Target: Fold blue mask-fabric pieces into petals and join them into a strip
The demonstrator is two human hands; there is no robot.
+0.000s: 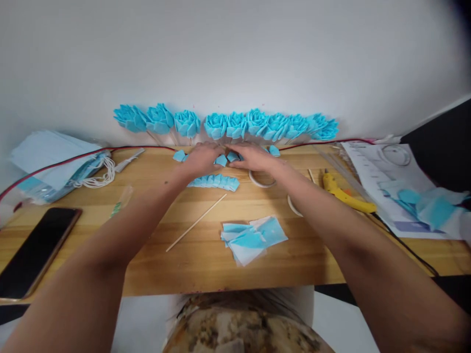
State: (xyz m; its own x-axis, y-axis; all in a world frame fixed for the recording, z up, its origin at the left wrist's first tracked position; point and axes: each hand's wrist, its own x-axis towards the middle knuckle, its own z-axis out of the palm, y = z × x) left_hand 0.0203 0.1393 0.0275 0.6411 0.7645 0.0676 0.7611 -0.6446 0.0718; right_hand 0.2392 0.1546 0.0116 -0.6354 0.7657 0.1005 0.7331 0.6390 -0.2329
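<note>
Both of my hands reach to the back of the wooden table, over a row of small folded blue petals (221, 161). My left hand (200, 159) lies low among them, palm down, its fingers stretched out and partly hidden. Facing it, my right hand (252, 156) has its thumb apart from the fingers, with a shaded petal (232, 156) beneath. Just nearer to me, a second row of overlapping blue petals (215, 182) lies flat. Behind my hands, several finished blue flowers (236, 124) on thin sticks lean against the wall.
A thin wooden stick (196, 222) and crumpled blue-white sheets (253, 238) lie in front. Right are a tape roll (262, 184), a yellow glue gun (344, 193) and papers (386, 171). Left are a phone (39, 252) and packed white sheets (59, 157). A red-black cable (140, 147) crosses behind.
</note>
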